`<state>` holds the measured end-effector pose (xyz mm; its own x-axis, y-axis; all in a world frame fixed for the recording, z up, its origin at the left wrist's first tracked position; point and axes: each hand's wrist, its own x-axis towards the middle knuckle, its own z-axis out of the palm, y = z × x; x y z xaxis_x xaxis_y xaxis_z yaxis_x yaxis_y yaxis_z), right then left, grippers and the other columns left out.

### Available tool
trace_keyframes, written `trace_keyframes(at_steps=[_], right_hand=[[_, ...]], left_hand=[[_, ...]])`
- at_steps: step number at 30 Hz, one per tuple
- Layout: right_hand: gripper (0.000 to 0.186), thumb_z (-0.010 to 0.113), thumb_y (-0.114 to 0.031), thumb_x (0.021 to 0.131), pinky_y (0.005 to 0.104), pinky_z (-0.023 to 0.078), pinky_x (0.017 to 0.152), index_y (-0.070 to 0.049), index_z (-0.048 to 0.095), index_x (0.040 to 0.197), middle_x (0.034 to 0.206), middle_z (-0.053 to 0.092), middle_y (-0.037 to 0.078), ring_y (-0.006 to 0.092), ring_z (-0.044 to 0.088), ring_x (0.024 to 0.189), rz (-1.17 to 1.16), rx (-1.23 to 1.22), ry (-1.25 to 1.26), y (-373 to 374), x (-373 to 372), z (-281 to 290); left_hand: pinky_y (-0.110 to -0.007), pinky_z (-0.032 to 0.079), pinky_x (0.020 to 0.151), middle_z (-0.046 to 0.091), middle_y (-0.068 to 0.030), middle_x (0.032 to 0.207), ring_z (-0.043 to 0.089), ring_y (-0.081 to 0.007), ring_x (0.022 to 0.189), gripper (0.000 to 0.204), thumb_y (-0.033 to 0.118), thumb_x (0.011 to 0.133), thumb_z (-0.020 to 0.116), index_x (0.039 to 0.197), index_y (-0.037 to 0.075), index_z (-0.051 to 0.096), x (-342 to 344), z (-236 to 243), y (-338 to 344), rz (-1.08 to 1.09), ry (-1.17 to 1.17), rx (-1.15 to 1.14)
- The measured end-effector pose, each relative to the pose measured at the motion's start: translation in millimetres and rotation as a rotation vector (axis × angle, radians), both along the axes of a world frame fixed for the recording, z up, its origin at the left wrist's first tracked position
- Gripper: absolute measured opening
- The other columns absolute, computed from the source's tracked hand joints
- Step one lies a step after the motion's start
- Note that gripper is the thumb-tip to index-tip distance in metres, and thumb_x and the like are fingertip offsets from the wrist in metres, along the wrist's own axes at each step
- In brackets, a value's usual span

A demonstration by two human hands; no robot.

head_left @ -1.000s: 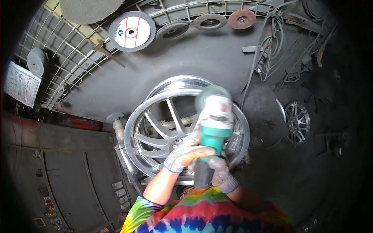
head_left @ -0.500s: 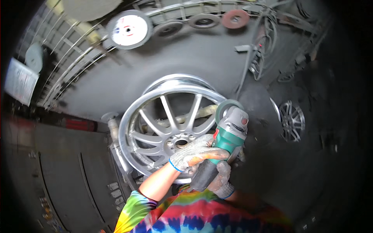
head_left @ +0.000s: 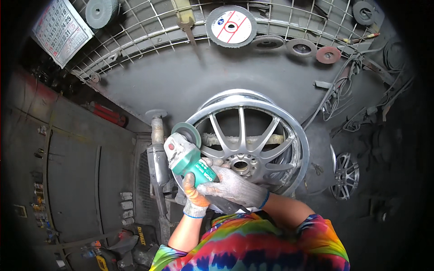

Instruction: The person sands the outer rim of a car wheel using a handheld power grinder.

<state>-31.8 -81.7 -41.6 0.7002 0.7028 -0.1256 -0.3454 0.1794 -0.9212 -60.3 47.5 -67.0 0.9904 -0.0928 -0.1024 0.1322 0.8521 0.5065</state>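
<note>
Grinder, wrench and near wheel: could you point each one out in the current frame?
Grinder [head_left: 189,164]: head view, on its green housing.
Wrench [head_left: 188,33]: head view, on the shaft just below its open end.
Near wheel [head_left: 242,135]: head view, on the spoke above its hub.

Gloved hands [head_left: 236,186] curled, forearms [head_left: 290,211] angled inward

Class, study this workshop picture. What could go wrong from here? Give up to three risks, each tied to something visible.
1. The grinder has its disc overlapping the wheel in this view; if spinning, it might snag the edge and kick.

2. The gloved left hand and right hand grip just behind the tool's head; a slip could let fabric catch.

3. Both forearms are bare, so flying grit might hit skin.
</note>
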Motion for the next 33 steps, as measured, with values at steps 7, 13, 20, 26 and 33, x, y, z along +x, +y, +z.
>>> trace_keyframes(at_steps=[7,13,20,26,33], right_hand=[[0.049,0.069,-0.013,0.081,0.0313,0.046,0.093,-0.002,0.057,0.127,0.116,0.059,0.004,0.0139,0.055,0.105,-0.264,-0.162,-0.209,-45,4,7],[0.045,0.064,-0.008,0.079,0.0293,0.047,0.091,-0.002,0.06,0.124,0.112,0.061,0.003,0.0147,0.057,0.102,-0.41,-0.162,-0.021,-56,-1,10],[0.048,0.063,-0.004,0.077,0.0282,0.048,0.087,-0.002,0.059,0.125,0.11,0.062,0.003,0.0122,0.057,0.098,-0.438,-0.044,0.187,-50,-5,16],[0.048,0.067,-0.008,0.078,0.0278,0.049,0.082,-0.003,0.059,0.125,0.107,0.063,0.002,0.0116,0.058,0.093,-0.36,-0.212,0.059,-54,2,12],[0.066,0.065,-0.029,0.084,0.0448,0.054,0.095,-0.002,0.043,0.139,0.123,0.06,0.015,0.0291,0.063,0.109,-0.758,0.429,0.455,-85,-57,-57]], left_hand=[[-0.04,0.052,0.094,0.064,-0.0164,0.115,0.064,-0.0289,0.107,0.059,0.039,0.086,0.071,0.127,0.001,0.054,34,-2,-28,-0.185,-0.019,0.307],[-0.035,0.055,0.086,0.068,-0.0123,0.109,0.067,-0.0224,0.097,0.047,0.022,0.087,0.072,0.125,0.0,0.056,45,8,-45,-0.318,-0.077,0.3],[-0.033,0.056,0.081,0.069,-0.0125,0.103,0.068,-0.0217,0.091,0.049,0.026,0.087,0.072,0.124,-0.001,0.056,44,16,-39,-0.324,-0.054,0.343],[-0.032,0.056,0.079,0.069,-0.0116,0.098,0.068,-0.0183,0.087,0.047,0.025,0.085,0.074,0.119,-0.003,0.057,42,12,-38,-0.285,-0.048,0.179],[-0.04,0.046,0.098,0.066,-0.011,0.116,0.061,-0.0271,0.108,0.044,0.039,0.098,0.056,0.125,0.005,0.061,61,-10,-79,-0.345,-0.673,0.612]])
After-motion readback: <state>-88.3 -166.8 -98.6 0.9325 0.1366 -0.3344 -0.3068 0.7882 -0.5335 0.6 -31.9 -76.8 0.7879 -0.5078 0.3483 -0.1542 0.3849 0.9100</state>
